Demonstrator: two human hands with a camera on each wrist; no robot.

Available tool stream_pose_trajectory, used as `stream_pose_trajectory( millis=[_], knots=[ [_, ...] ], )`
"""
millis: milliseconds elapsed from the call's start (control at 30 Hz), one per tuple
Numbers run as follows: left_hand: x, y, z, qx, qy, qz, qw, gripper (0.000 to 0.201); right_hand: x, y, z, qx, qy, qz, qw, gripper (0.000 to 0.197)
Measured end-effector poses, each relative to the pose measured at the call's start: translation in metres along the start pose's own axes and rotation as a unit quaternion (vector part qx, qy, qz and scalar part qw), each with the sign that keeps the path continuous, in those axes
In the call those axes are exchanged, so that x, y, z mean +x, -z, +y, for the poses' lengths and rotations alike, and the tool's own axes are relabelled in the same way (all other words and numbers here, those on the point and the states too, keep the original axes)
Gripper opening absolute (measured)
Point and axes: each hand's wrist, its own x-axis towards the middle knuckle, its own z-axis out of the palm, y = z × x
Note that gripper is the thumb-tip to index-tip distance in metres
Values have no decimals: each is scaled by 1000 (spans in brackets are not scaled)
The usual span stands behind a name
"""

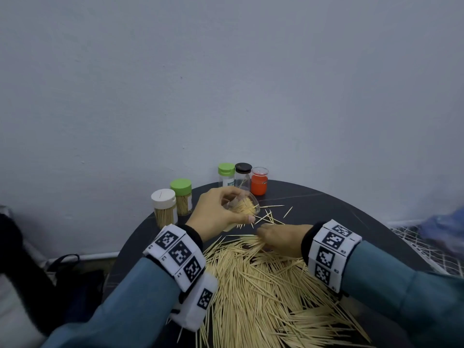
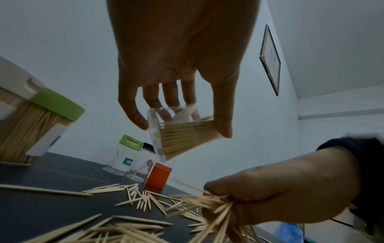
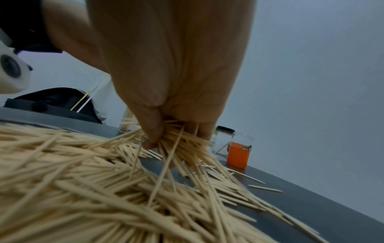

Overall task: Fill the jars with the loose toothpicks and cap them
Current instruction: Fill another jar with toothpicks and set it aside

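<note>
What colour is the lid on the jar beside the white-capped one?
Green lid, clearest in the head view.

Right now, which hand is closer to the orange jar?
Left. The left hand holds a clear jar just in front of the orange jar; the right hand grabs toothpicks nearer the person.

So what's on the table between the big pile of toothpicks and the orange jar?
In the head view, a few stray toothpicks lie on the dark table between the pile and the orange jar; the rest is bare.
</note>
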Motion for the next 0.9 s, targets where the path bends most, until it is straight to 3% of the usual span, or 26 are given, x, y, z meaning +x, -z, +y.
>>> stream_pose_trajectory(
  millis=[167,267,400,500,633,767,833,900],
  knots=[
    [0,3,1,-6,1,13,1000,51,-1,0,9,139,-37,-7,990,17],
    [0,4,3,-19,-12,30,999,45,-3,0,13,275,-49,26,960,24],
    [0,6,4,-59,-3,54,997,52,-8,-1,22,405,-23,90,909,27],
    [0,4,5,-73,0,53,996,48,-8,-2,28,515,2,126,848,23],
    [-1,-1,3,-50,19,-3,999,52,-7,0,34,608,33,177,773,21],
    [1,-7,-3,-18,27,-37,999,67,-7,3,36,712,58,214,666,20],
    [1,-9,-4,0,32,-52,998,62,-8,5,35,756,78,235,605,21],
    [0,-11,-4,15,36,-64,997,55,-9,8,33,776,96,260,566,21]
  ],
)
